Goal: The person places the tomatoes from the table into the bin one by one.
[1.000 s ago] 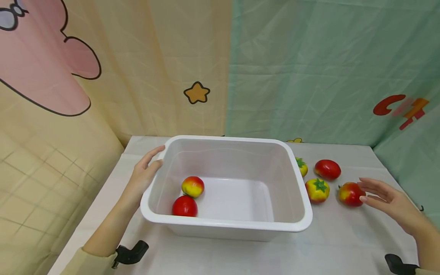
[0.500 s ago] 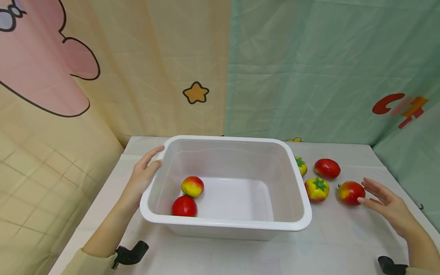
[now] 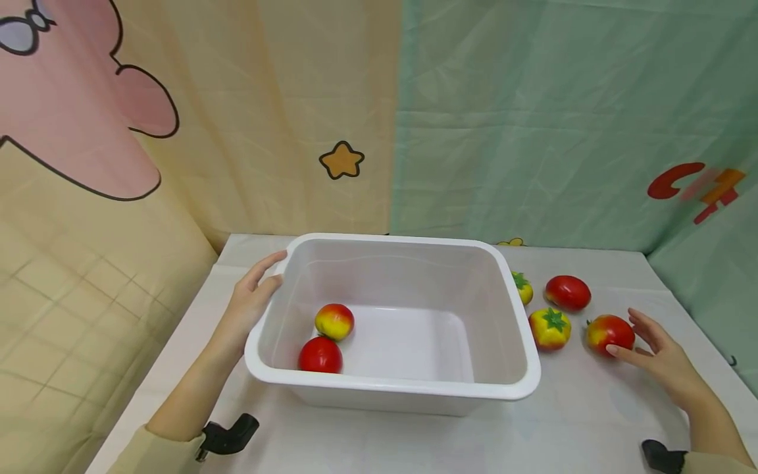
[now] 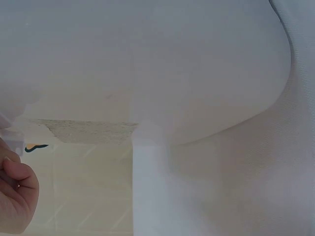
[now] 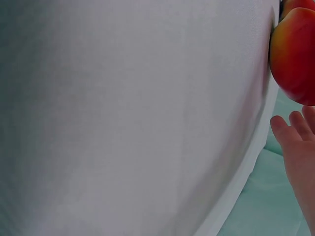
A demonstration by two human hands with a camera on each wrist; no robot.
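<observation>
My left hand [image 3: 251, 296] grips the left rim of a white plastic tub [image 3: 408, 388], thumb and fingertips at the edge. Bent fingers of this hand show at the left border of the left wrist view. Two fruits lie at the tub's left: a red-and-yellow one [image 3: 334, 321] and a red one [image 3: 320, 355]. To the right of the tub, my right hand [image 3: 666, 365] is spread beside a red-and-yellow apple [image 3: 608, 334]. Its thumb overlaps the apple's front in the head view. The right wrist view shows a gap between the fingers and the fruit.
Just left of the apple sits a yellow-and-red fruit with a green star-shaped top [image 3: 550, 329]. Behind are a dark red oval fruit [image 3: 568, 293] and another green-topped fruit [image 3: 523, 288], partly hidden by the tub. Patterned curtains [image 3: 533, 131] close off the white table's back and sides.
My right hand has shifted left, its thumb moving across the front of the apple. My left hand has stayed on the tub's rim.
</observation>
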